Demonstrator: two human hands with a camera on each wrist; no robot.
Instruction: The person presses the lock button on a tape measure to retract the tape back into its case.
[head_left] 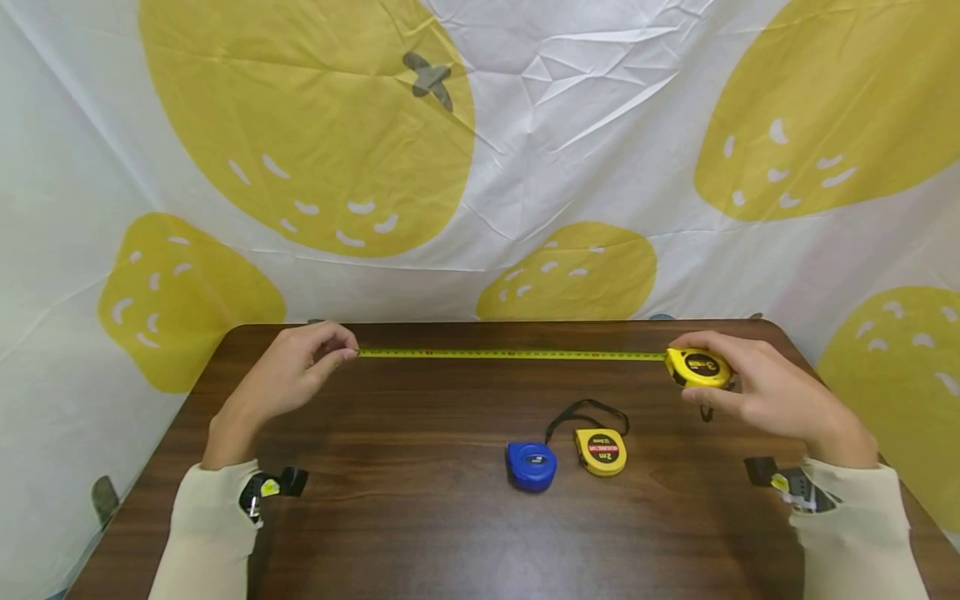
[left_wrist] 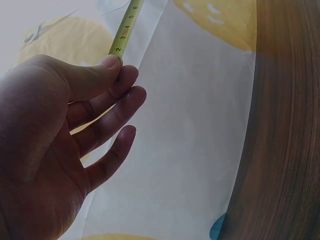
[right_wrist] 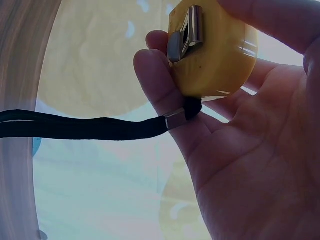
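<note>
My right hand (head_left: 765, 383) grips a yellow tape measure (head_left: 701, 367) with a black label, near the table's far right. From its case the yellow blade (head_left: 510, 355) runs straight across to my left hand (head_left: 296, 367), whose thumb and forefinger pinch the end. In the left wrist view the other fingers of that hand spread loosely, and low numbers show on the blade (left_wrist: 125, 30) just past the thumb. The right wrist view shows the case's metal belt clip (right_wrist: 192, 32) and a black wrist strap (right_wrist: 90, 126) hanging from it.
On the brown wooden table (head_left: 390, 517) lie a blue tape measure (head_left: 532, 466) and a smaller yellow tape measure (head_left: 602, 452) with a black strap (head_left: 588, 406), both nearer than the stretched blade. A white cloth (head_left: 375, 292) with yellow fruit prints hangs behind the table.
</note>
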